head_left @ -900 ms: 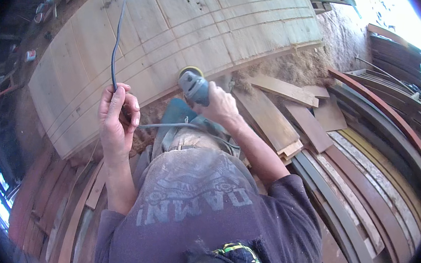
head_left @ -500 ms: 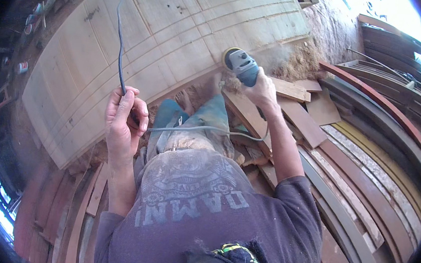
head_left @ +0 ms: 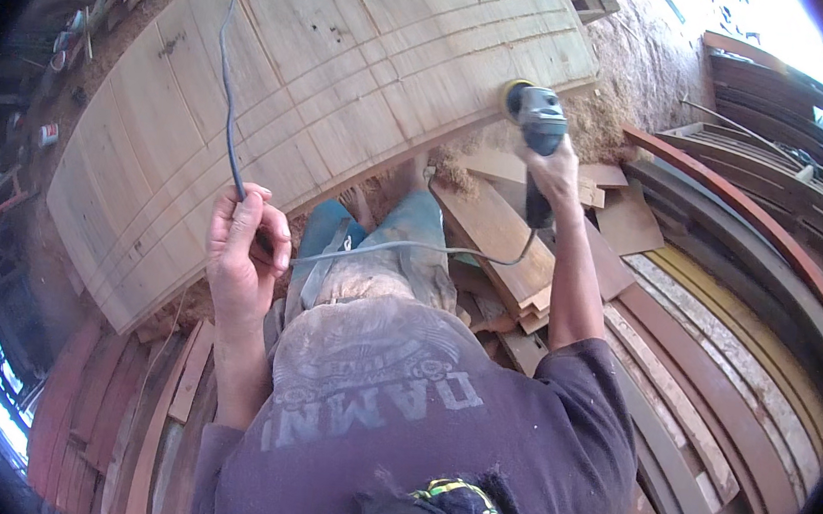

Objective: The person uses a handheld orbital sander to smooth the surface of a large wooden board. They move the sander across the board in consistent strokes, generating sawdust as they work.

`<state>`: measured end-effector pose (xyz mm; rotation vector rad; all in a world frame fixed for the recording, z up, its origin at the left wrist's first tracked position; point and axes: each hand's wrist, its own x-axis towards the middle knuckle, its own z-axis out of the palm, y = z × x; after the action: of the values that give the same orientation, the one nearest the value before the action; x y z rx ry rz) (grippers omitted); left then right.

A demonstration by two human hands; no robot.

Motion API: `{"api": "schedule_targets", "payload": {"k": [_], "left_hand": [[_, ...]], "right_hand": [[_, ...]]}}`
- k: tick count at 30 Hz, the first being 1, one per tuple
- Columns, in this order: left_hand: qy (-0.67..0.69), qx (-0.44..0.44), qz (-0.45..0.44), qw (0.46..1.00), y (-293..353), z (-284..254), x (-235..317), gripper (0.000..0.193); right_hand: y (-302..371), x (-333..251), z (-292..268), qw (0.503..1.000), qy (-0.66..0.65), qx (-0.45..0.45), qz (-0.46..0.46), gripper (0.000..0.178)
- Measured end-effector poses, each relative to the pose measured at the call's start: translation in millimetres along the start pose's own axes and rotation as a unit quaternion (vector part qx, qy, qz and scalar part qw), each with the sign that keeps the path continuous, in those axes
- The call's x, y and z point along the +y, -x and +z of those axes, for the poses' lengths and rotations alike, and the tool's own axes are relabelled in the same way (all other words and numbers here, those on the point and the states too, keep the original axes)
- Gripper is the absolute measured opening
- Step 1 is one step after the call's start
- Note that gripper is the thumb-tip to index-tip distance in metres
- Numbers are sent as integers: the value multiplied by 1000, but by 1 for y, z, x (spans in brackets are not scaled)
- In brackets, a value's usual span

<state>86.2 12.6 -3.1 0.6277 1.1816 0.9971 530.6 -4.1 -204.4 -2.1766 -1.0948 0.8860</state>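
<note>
My right hand (head_left: 549, 166) is wrapped round an angle grinder (head_left: 544, 122) with a grey head and dark body. Its round yellow-edged disc (head_left: 516, 98) is at the near edge of a large pale wooden panel (head_left: 349, 75), toward the right; whether it touches cannot be made out. The panel is built of joined boards with curved grooves across it. My left hand (head_left: 246, 243) is closed on the grinder's power cord (head_left: 226, 94), held up off to the left. From that hand the cord runs one way over the panel, the other way across my lap to the grinder.
Sawdust (head_left: 594, 126) lies at the panel's right end. Loose offcuts (head_left: 497, 235) are piled right of my legs, beside long stacked planks (head_left: 716, 352). More boards (head_left: 97, 386) lie at lower left. My bare foot (head_left: 357, 208) is close to the panel's near edge.
My right hand has moved the grinder to the right and slightly farther along the panel's near edge. My left hand keeps the cord in nearly the same place.
</note>
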Motion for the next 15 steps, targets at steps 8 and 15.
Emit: {"api": "schedule_targets", "payload": {"k": [8, 15], "left_hand": [[-39, -18, -6, 999, -19, 14, 4, 16], [-40, -32, -21, 998, -41, 41, -1, 14]], "right_hand": [[100, -76, 111, 951, 141, -258, -95, 56], [29, -45, 41, 974, 152, -163, -50, 54]]}}
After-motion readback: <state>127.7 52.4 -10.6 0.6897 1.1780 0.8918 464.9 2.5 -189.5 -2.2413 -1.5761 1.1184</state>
